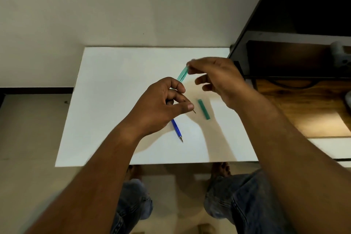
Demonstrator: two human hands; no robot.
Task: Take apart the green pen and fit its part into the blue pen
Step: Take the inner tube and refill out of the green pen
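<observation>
The green pen's translucent barrel is held in the air over the white table. My right hand pinches its far end with thumb and forefinger. My left hand is closed around its lower part, and a thin dark tip sticks out past my left thumb. A separate green cap piece lies flat on the table just right of my left hand. The blue pen lies on the table, its tip toward me, its upper part hidden under my left hand.
A dark shelf unit stands at the table's right rear, with a wooden surface to the right. A pale wall is behind the table. My knees in jeans show below the table's near edge.
</observation>
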